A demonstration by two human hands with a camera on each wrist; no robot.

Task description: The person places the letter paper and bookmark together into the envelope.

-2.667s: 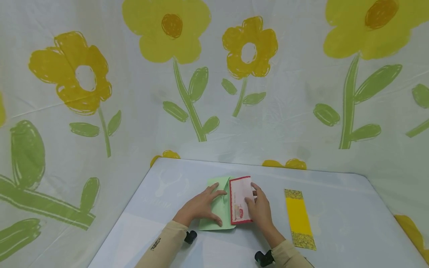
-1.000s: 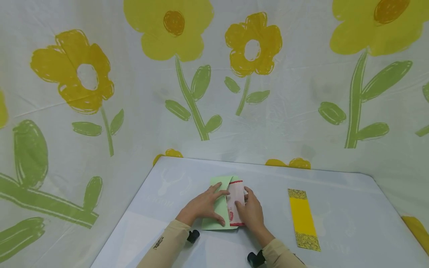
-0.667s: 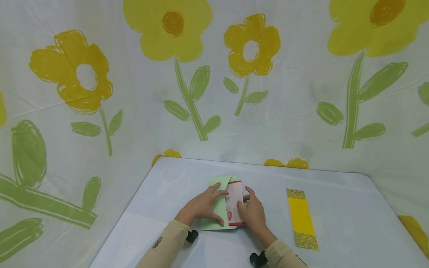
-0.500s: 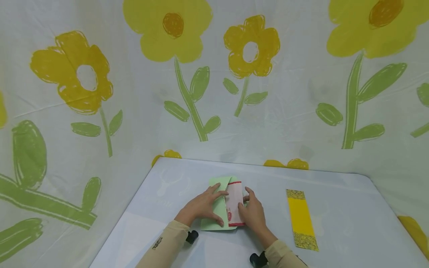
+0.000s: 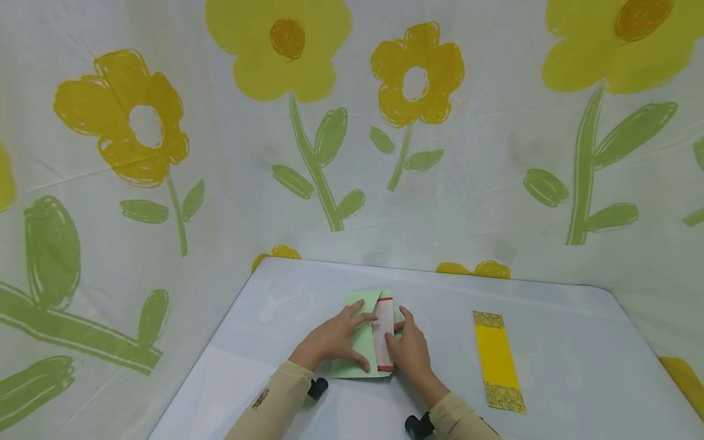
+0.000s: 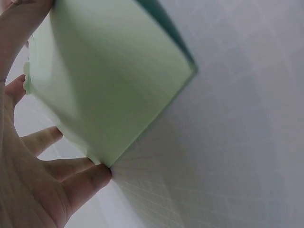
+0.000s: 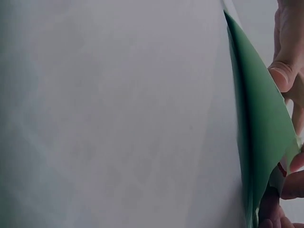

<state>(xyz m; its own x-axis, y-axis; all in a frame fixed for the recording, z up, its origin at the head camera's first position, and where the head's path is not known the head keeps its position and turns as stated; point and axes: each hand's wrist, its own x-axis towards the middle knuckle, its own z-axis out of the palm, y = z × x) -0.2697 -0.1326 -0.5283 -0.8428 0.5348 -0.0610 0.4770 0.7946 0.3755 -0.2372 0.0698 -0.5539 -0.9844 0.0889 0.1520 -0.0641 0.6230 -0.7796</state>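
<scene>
A pale green envelope (image 5: 357, 333) lies on the table, its mouth towards the right. My left hand (image 5: 338, 336) rests across it with spread, mostly straight fingers; in the left wrist view, fingertips touch the edge of the envelope (image 6: 114, 90). A pinkish-white card (image 5: 384, 336) with red borders is partly inside the envelope, so its left part is hidden. My right hand (image 5: 409, 348) pinches the card's right edge between thumb and fingers. The right wrist view shows the envelope's green underside (image 7: 261, 104) slightly raised, with fingers (image 7: 292, 185) at the lower right.
To the right on the white table (image 5: 572, 342) lies a yellow strip (image 5: 497, 360) with patterned gold ends. A white cloth with printed yellow flowers (image 5: 420, 73) hangs behind and at the sides. Small black cameras (image 5: 318, 388) are worn on both wrists.
The card has slid left, further into the envelope, and less of it shows now. My right hand has moved left with it. My left hand has stayed on the envelope.
</scene>
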